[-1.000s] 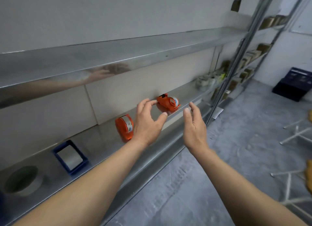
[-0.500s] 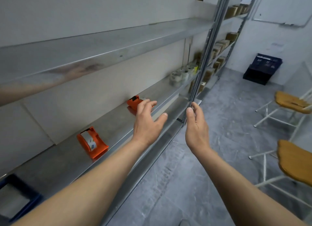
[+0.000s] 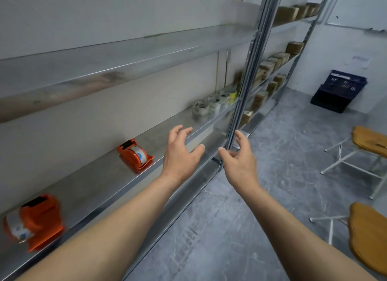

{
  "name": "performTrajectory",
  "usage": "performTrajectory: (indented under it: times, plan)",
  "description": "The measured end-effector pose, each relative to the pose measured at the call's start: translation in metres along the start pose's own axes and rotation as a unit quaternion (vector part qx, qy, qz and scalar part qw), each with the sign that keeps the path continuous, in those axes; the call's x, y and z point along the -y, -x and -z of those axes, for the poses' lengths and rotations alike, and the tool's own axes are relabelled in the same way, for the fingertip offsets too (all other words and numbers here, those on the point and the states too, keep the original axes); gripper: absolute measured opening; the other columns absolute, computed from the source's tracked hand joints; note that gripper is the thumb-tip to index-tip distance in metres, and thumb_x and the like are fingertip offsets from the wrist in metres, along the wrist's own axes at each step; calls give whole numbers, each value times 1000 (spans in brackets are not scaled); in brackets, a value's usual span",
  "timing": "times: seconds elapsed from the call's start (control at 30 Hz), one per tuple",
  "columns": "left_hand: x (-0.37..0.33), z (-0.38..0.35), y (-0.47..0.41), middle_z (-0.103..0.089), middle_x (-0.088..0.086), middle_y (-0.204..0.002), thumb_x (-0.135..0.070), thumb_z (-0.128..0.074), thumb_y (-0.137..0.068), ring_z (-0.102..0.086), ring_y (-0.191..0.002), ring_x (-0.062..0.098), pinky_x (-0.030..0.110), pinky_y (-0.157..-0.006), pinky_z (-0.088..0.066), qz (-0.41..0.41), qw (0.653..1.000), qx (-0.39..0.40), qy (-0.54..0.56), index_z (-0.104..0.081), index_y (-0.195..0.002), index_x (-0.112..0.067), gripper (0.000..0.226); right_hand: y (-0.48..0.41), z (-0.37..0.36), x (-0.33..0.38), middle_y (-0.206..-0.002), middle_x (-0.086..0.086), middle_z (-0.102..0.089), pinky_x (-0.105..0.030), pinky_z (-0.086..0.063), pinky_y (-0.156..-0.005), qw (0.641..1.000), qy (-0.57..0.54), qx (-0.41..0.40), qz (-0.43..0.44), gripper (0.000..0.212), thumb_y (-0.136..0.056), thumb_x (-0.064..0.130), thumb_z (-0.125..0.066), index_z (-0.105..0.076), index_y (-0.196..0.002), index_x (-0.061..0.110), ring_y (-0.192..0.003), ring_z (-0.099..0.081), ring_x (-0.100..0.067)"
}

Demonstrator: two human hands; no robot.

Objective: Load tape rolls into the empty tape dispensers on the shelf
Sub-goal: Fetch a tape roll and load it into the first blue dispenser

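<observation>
Tape dispensers, two orange ones, sit loaded on the shelf. Both hands hover spread and empty. Spare tape rolls wait farther along.

walls – white | floor – grey (marbled) | stools – wooden

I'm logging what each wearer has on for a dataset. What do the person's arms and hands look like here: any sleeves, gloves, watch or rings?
Both forearms are bare as far as the frame shows, with no sleeves in view. The left hand and right hand are ungloved. No watch, bracelet or ring is visible on either.
</observation>
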State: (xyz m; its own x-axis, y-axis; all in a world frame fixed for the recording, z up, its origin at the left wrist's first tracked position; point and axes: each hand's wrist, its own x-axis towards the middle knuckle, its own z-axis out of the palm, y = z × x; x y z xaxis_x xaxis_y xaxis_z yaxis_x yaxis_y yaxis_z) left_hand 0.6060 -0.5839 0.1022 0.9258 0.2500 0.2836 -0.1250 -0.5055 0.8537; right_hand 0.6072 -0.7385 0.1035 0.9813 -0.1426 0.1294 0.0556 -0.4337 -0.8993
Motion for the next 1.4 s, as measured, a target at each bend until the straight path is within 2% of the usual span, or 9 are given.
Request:
performTrajectory:
  times: [0.23, 0.4, 0.53, 0.7, 0.83, 0.97, 1.1, 1.3, 1.4]
  plan:
    - [-2, -62, -54, -40, -4, -147, -36, -63, -79, -41, -133, 12, 29, -109, -33, 31, 999, 3, 28, -34, -148, -23, 76, -76, 20, -27, -115, 27, -43, -34, -50, -94, 1000, -6, 5, -8, 68, -85, 31, -65, -33, -145, 40, -109, -60, -5]
    - [12, -96, -107, -32, -4, -153, -38, -63, -76, -37, -135, 5, 17, -103, -25, 36, 999, 18, 18, -61, -126, -19, 54, -135, 14, -42, -129, 25, -46, -34, -49, -95, 1000, 16, 8, -8, 64, -86, 30, -65, -38, -143, 37, -116, -55, -5]
    - [22, -118, -159, -33, -4, -154, -37, -62, -78, -34, -140, 9, 20, -108, -24, 33, 999, 18, 34, -39, -147, -20, 75, -187, 6, -48, -139, 11, -52, -24, -41, -91, 999, 38, 17, -1, 55, -88, 25, -65, -46, -140, 31, -121, -51, -4]
    - [30, -138, -214, -34, -2, -154, -22, -69, -84, -34, -141, 10, 16, -106, -21, 38, 999, 32, 18, -64, -126, -18, 42, -245, -2, -48, -138, 10, -53, -22, -40, -91, 998, 66, 11, 17, 52, -88, 22, -65, -50, -138, 28, -112, -47, 1]
    - [35, -143, -249, -42, -3, -148, -20, -68, -83, -40, -135, 9, 19, -109, -26, 32, 999, 35, 17, -57, -134, -16, 53, -285, -14, -48, -138, 12, -53, -25, -43, -98, 996, 82, 14, 31, 50, -87, 21, -67, -53, -135, 28, -123, -51, -7]
    - [40, -146, -280, -54, -10, -120, -15, -70, -81, -51, -115, 5, 8, -94, -28, 38, 999, 21, 0, -59, -130, -14, 50, -327, -31, -47, -138, 10, -54, -31, -43, -106, 994, 91, 36, 49, 50, -85, 16, -68, -56, -132, 26, -129, -49, -10]
    - [53, -151, -304, -64, -4, -117, -11, -71, -81, -52, -106, 1, -8, -81, -25, 52, 998, 13, -22, -67, -121, -12, 40, -368, -54, -54, -143, 6, -51, -41, -40, -112, 989, 108, 74, 70, 51, -82, 16, -70, -58, -130, 26, -135, -45, -13]
    - [70, -169, -339, -65, 0, -124, -22, -72, -81, -58, -116, 17, 22, -97, -40, 131, 989, -22, -62, -53, -130, -17, 52, -434, -85, -69, -138, 2, -57, -32, -38, -113, 970, 130, 167, 115, 50, -80, 12, -72, -62, -129, 21, -130, -51, -16]
    - [76, -178, -355, -65, -3, -124, -26, -71, -82, -59, -116, 16, 19, -91, -38, 170, 981, -40, -84, -53, -127, -19, 49, -465, -96, -75, -132, -1, -63, -29, -40, -108, 955, 157, 219, 126, 51, -80, 11, -70, -61, -130, 16, -125, -56, -20]
